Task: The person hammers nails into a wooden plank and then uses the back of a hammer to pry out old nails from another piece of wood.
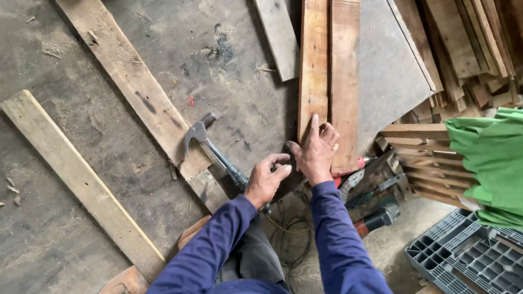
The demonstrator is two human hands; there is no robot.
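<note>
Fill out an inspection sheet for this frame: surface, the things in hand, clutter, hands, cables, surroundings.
Surface: grey concrete floor, stained, with wood chips.
Things in hand: claw hammer lying on the floor; two reddish planks side by side.
Clutter: pale boards lying loose on the floor; red and black power tool by the plank ends.
Hands: left hand closed at the hammer's handle end; right hand pressed flat on the plank ends.
Cables: dark cord coiled near the person's knees.
Surroundings: stacked timber, green cloth, grey plastic pallet.
</note>
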